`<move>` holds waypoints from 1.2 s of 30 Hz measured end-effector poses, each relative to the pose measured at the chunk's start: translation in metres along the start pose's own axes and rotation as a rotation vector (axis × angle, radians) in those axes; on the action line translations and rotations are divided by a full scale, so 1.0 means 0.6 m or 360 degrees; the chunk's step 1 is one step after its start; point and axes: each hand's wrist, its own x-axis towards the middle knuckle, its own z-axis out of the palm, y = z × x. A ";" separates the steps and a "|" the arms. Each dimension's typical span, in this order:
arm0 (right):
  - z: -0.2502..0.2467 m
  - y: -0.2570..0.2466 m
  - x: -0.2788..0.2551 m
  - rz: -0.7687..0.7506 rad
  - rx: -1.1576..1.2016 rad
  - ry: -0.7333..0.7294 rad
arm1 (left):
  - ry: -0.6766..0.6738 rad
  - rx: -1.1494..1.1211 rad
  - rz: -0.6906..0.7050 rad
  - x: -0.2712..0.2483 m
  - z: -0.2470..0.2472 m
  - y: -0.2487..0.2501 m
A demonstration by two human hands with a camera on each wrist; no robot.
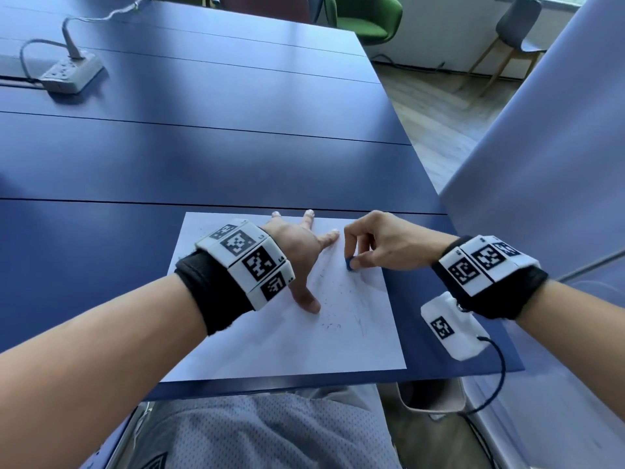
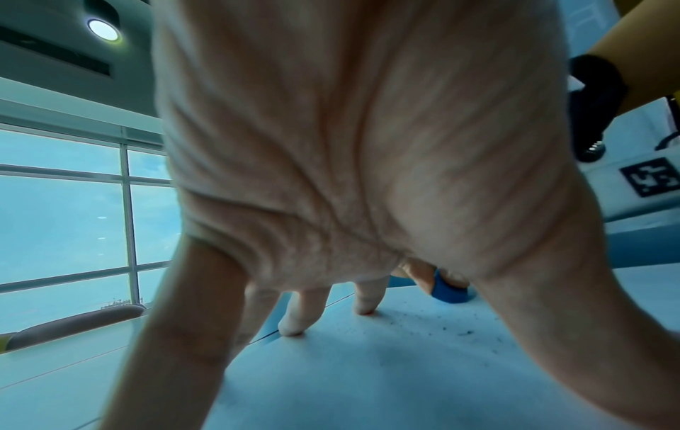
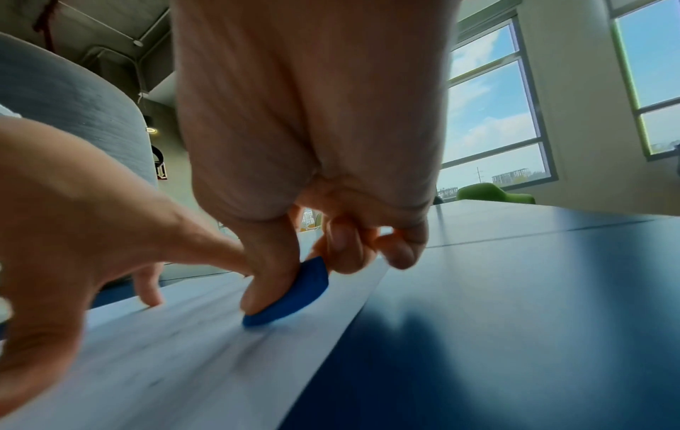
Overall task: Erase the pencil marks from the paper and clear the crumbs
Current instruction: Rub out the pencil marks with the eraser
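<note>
A white sheet of paper [image 1: 263, 340] lies near the front edge of the blue table [image 1: 203, 157]. My left hand [image 1: 301, 252] presses on its upper part with fingers spread straight. My right hand [image 1: 368, 245] pinches a small blue eraser [image 1: 350, 264] between thumb and fingers, its lower edge touching the paper. The eraser [image 3: 290, 293] shows on the sheet in the right wrist view, and in the left wrist view the eraser [image 2: 449, 291] sits beyond the spread fingers. Faint pencil marks [image 1: 358, 299] and dark crumbs [image 1: 331, 324] are scattered on the right half; more crumbs [image 2: 452, 328] lie near my left thumb.
A grey power strip [image 1: 71, 71] with a cable sits at the table's far left. A white sensor box [image 1: 453, 326] hangs under my right wrist, just off the paper's right edge. A green chair [image 1: 368, 15] and a grey chair [image 1: 521, 22] stand beyond the table.
</note>
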 end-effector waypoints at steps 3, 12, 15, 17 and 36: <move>-0.004 -0.003 0.022 0.0032 -0.0010 0.0228 | 0.0012 -0.0010 0.0003 0.002 0.002 -0.001; 0.002 -0.003 -0.001 0.0014 -0.0010 0.0067 | 0.0015 0.0041 0.0006 -0.007 -0.005 0.004; 0.006 0.000 0.007 0.0052 0.0032 0.0295 | -0.0001 0.0015 0.0003 -0.005 -0.003 0.002; 0.014 0.002 -0.009 0.0021 0.0035 0.0169 | -0.0004 -0.0003 0.0003 -0.002 -0.001 0.000; 0.009 0.013 -0.011 0.0121 0.0101 0.0272 | 0.0020 0.0027 0.0010 -0.007 -0.003 0.003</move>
